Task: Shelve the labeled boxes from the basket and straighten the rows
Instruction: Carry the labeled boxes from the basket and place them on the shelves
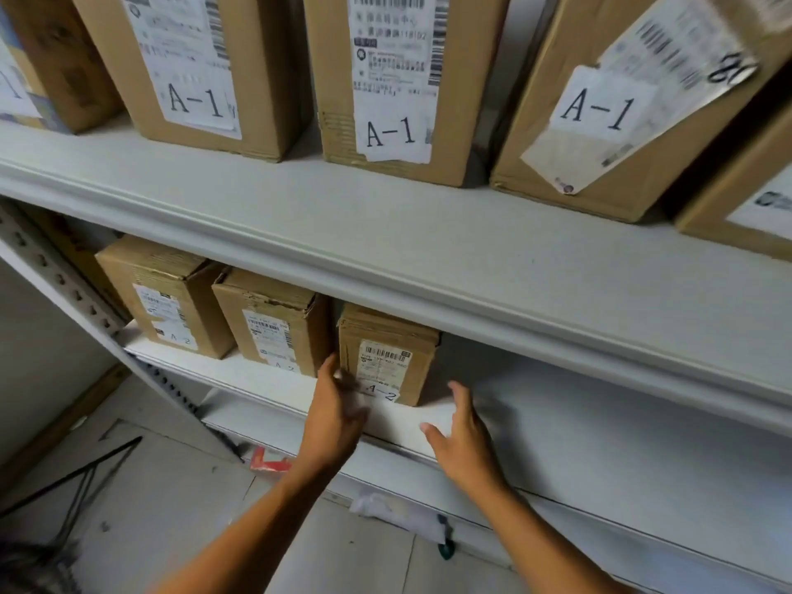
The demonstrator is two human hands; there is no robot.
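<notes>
On the lower white shelf point(265, 381) stands a small brown cardboard box point(388, 353), its white barcode label marked A-2, third in its row. Left hand point(338, 405) touches its front corner, fingers blurred; right hand point(465, 439) hovers beside it, fingers spread, holding nothing.

Landmark: the third A-2 box point(388, 353) on the lower shelf point(557, 430). To its right the board lies bare, wide room for a hand. To its left a narrow slot, closed off by the second A-2 box point(274, 321). Directly above it the upper shelf's thick lip point(385, 259) hangs low, leaving little headroom
</notes>
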